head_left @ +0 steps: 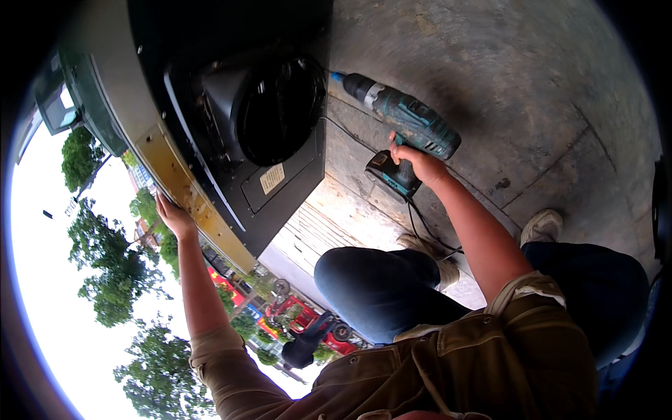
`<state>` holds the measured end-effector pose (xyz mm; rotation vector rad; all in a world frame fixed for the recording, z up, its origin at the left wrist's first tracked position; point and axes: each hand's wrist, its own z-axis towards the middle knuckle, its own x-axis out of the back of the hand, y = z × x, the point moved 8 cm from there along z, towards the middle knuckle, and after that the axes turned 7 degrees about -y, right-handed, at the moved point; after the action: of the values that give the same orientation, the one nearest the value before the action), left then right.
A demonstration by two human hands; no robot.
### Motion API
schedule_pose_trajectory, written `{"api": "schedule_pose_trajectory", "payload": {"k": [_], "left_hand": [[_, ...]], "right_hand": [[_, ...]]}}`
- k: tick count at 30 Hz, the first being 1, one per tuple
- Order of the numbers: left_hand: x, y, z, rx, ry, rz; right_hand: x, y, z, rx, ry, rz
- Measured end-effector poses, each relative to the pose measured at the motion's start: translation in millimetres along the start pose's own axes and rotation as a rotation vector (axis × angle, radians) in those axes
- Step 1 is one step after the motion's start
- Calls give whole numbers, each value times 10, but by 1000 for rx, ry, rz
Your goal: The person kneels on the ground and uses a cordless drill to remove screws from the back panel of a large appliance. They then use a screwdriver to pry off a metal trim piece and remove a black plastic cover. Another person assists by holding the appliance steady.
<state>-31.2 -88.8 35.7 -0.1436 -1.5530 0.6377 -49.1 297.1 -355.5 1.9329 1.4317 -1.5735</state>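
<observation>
Teal-and-black plastic drill (413, 120): I judge it heavy, rigid; best held by the handle (405, 171).
Right hand (418, 162): gripping there.
Left hand (178, 218): against curved yellow strip (183, 187); grip unclear.

1. Drill (416, 117), upper centre-right: teal and black, blue tip (337, 76).
2. Cabinet (294, 211), upper left: black, with yellow edge strip (168, 161).
3. Trousers (371, 283), lower centre: dark blue.
4. Shirt (483, 357), bottom: olive brown.
5. Floor (532, 133), upper right: mottled grey.

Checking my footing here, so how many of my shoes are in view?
2. One pale, scuffed shoe, partly hidden by the bent blue-denim leg, shows below the teal-and-black power drill in your right hand; the other shoe is farther right on the grey floor.
</observation>
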Motion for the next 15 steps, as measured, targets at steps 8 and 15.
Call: {"api": "schedule_pose_trajectory", "payload": {"k": [8,15], "left_hand": [[-34,493,179,323,9,-735],[505,819,36,358,44,-856]], "right_hand": [[49,82,18,33,43,16],[-7,418,-218,49,39,58]]}}
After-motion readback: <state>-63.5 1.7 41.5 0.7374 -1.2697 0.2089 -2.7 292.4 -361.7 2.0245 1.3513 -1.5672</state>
